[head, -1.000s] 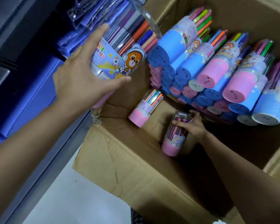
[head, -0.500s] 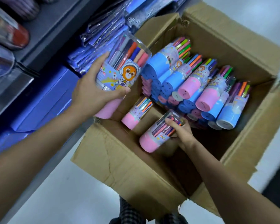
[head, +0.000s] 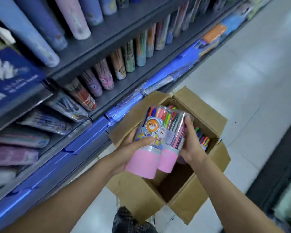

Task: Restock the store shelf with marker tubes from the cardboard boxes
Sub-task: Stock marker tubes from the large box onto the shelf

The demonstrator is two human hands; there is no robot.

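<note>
Two clear marker tubes with pink bases are held side by side above the open cardboard box (head: 188, 207). My left hand (head: 133, 152) grips the bigger tube (head: 146, 148), which shows an orange bear picture. The smaller tube (head: 171, 143) is gripped by my right hand (head: 191, 145), and it touches the first one. More marker tubes (head: 204, 140) lie in the box, mostly hidden behind my right hand. The dark store shelf (head: 118, 88) runs along the left, with upright tubes of pens standing on it.
Blue plastic-wrapped packs (head: 124, 106) stick out from the lower shelf edge next to the box. Long rolled tubes (head: 71, 17) stand on the upper shelf. White tiled floor (head: 242, 81) stretches to the right, with a dark fixture (head: 282, 182) at the far right.
Both hands rose out of the box and came together, so the two tubes now touch. The view swung up from the box to the shelf rows.
</note>
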